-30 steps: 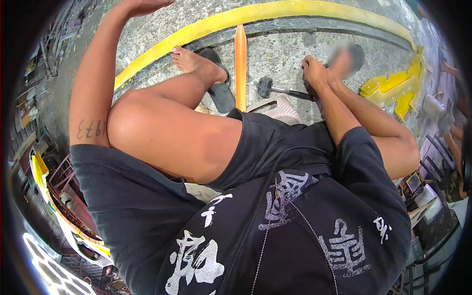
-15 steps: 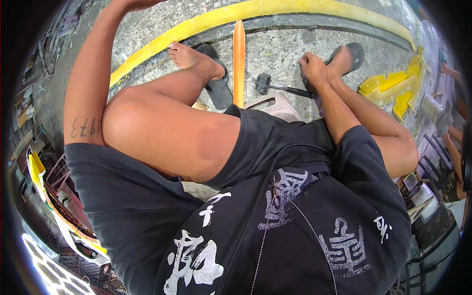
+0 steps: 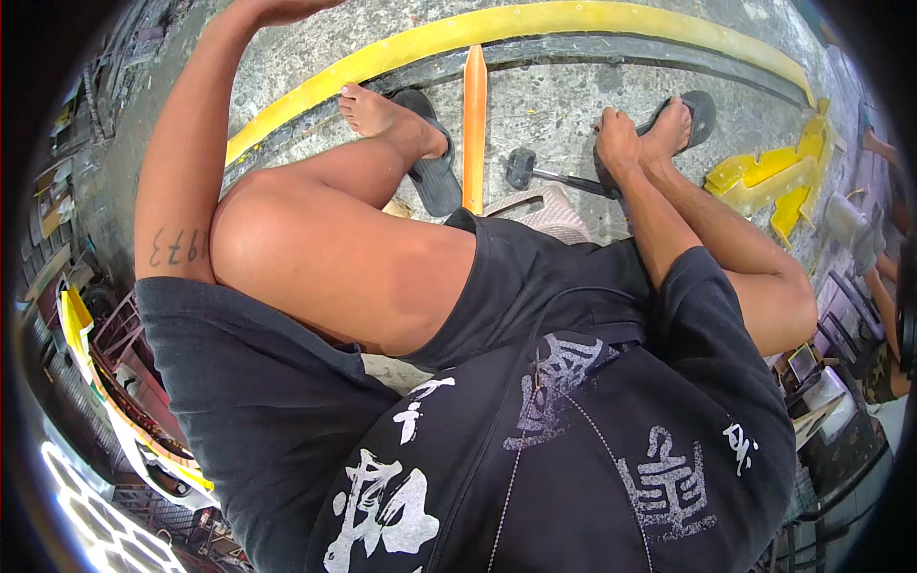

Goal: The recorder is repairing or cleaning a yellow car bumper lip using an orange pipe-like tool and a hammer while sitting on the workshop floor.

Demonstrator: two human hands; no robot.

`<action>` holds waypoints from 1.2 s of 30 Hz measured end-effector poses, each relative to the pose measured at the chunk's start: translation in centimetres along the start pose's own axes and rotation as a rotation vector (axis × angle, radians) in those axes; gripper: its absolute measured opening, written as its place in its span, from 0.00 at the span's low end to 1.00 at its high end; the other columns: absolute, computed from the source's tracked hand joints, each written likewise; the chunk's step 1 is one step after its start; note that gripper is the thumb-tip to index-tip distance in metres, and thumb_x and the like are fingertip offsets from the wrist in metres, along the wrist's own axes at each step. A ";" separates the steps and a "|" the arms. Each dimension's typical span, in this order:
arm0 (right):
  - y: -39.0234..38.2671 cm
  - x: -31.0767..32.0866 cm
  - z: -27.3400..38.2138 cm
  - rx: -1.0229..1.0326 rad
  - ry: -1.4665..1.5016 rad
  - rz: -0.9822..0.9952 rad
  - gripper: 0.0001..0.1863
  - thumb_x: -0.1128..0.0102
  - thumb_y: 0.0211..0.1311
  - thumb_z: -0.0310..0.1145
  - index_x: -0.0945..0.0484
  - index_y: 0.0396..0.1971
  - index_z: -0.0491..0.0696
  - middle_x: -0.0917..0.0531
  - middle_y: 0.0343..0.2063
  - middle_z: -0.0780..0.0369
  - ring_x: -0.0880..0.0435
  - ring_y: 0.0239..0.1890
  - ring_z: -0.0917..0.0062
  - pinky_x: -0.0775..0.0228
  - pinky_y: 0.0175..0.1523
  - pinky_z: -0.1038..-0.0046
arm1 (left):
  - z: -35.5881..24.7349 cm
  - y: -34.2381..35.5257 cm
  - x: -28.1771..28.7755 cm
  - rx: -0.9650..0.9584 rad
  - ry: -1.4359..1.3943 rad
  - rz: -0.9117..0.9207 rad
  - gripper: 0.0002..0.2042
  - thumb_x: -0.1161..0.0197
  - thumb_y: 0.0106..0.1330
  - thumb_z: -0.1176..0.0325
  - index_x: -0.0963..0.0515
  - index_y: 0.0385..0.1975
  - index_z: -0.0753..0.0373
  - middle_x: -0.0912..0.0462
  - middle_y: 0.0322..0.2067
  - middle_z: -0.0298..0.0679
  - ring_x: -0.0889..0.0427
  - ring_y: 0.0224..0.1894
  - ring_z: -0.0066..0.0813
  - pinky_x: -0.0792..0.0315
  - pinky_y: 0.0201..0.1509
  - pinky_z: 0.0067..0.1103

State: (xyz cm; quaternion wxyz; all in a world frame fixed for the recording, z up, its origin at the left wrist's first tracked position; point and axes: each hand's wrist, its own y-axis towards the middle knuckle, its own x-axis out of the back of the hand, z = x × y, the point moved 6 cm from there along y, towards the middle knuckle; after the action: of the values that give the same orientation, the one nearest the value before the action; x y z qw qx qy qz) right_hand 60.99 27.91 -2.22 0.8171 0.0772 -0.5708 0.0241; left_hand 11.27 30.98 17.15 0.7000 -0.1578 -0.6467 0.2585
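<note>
My left hand [image 3: 296, 8] is at the top edge beyond my bent knee, partly cut off, its fingers unclear. My right hand [image 3: 616, 136] is beside my right foot [image 3: 669, 124], fingers curled down; what they hold is hidden. A black-headed mallet [image 3: 521, 167] lies on the concrete just left of that hand, its handle reaching toward my wrist. An orange pointed strip [image 3: 474, 124] points away from me between my feet. Beyond both feet curves a long yellow strip [image 3: 497, 19] with a dark band along it. A light patterned plastic seat [image 3: 544, 215] shows beneath me.
Bent yellow pieces [image 3: 764, 172] lie right of my right leg. At the far right rim are another person's bare limbs [image 3: 884, 286] and assorted clutter. The left rim holds metal racks, a yellow-and-white curved piece [image 3: 76, 315] and bright hexagonal lights [image 3: 95, 497].
The view shifts slightly, moving the scene a little right and down since half a second ago. Both hands keep much the same position, and the mallet and strips lie as before.
</note>
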 end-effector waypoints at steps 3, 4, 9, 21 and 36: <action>2.4 1.0 -2.7 -0.003 0.004 -0.137 0.18 0.49 0.72 0.39 0.31 0.26 0.40 0.22 0.28 0.56 0.22 0.31 0.62 0.30 0.47 0.56 | 0.9 -1.3 0.3 -0.900 -0.787 0.092 0.28 0.41 0.67 0.48 0.21 0.60 0.62 0.19 0.59 0.53 0.22 0.63 0.51 0.30 0.68 0.38; 2.0 1.5 -3.4 -0.016 -0.025 -0.181 0.18 0.49 0.72 0.38 0.31 0.26 0.40 0.23 0.27 0.56 0.22 0.30 0.62 0.30 0.46 0.56 | -2.0 -0.4 -0.5 -0.468 -0.417 0.074 0.29 0.41 0.67 0.48 0.21 0.61 0.62 0.19 0.60 0.53 0.22 0.63 0.50 0.30 0.68 0.38; -2.5 -8.4 -2.9 0.304 -0.105 0.457 0.08 0.41 0.66 0.33 0.21 0.33 0.44 0.18 0.35 0.50 0.17 0.39 0.50 0.25 0.48 0.53 | 0.1 0.5 -0.1 -0.048 -0.019 0.014 0.29 0.41 0.67 0.49 0.22 0.61 0.62 0.19 0.60 0.53 0.22 0.63 0.51 0.30 0.68 0.39; -3.3 -8.0 -3.4 0.036 0.214 0.469 0.10 0.36 0.57 0.33 0.18 0.36 0.45 0.13 0.35 0.52 0.13 0.41 0.56 0.22 0.47 0.59 | -3.2 2.0 1.0 -0.131 0.005 -0.017 0.29 0.39 0.67 0.49 0.22 0.60 0.64 0.18 0.57 0.54 0.21 0.62 0.52 0.29 0.66 0.39; -4.0 -7.0 -3.1 0.058 0.315 0.555 0.10 0.37 0.52 0.30 0.18 0.35 0.45 0.14 0.35 0.48 0.15 0.40 0.50 0.24 0.47 0.52 | -6.3 7.6 1.9 -0.486 0.188 -0.178 0.29 0.37 0.67 0.45 0.20 0.54 0.66 0.15 0.47 0.58 0.16 0.52 0.57 0.25 0.57 0.42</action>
State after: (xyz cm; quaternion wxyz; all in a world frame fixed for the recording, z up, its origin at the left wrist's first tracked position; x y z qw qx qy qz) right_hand 61.98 24.75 -10.20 0.8551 -0.0627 -0.4356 0.2741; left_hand 16.36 39.02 13.75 0.7185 -0.2869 -0.6334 0.0173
